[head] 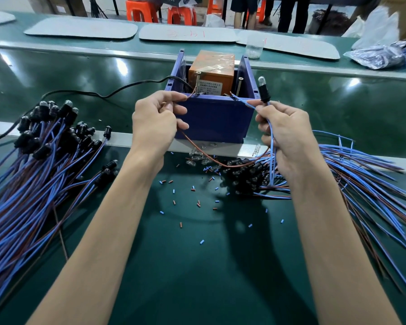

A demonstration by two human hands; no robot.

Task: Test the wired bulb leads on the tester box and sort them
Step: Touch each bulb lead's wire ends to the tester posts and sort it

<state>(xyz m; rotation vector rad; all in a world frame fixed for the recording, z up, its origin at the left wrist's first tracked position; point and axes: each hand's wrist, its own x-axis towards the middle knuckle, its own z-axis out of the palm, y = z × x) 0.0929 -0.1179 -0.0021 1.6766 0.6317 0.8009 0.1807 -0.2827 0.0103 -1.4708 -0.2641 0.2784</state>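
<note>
The tester, an orange box [211, 69] with two upright screws, sits inside a blue plastic bin [215, 120] in the middle of the green bench. My left hand [157, 120] pinches the brown lead [190, 96], whose bare tip points at the left screw [198, 82]. My right hand [284, 137] pinches the blue lead [244, 102], its tip near the right screw [239, 86], and also holds the black socket with a clear bulb [262, 86] upright. The bulb looks unlit.
One heap of wired bulbs [40, 141] lies to the left, another heap [338, 174] to the right. Loose glass bulbs and cut insulation bits [197, 202] litter the mat. A black cable [103, 92] runs left from the bin. A clear cup [253, 46] stands behind it.
</note>
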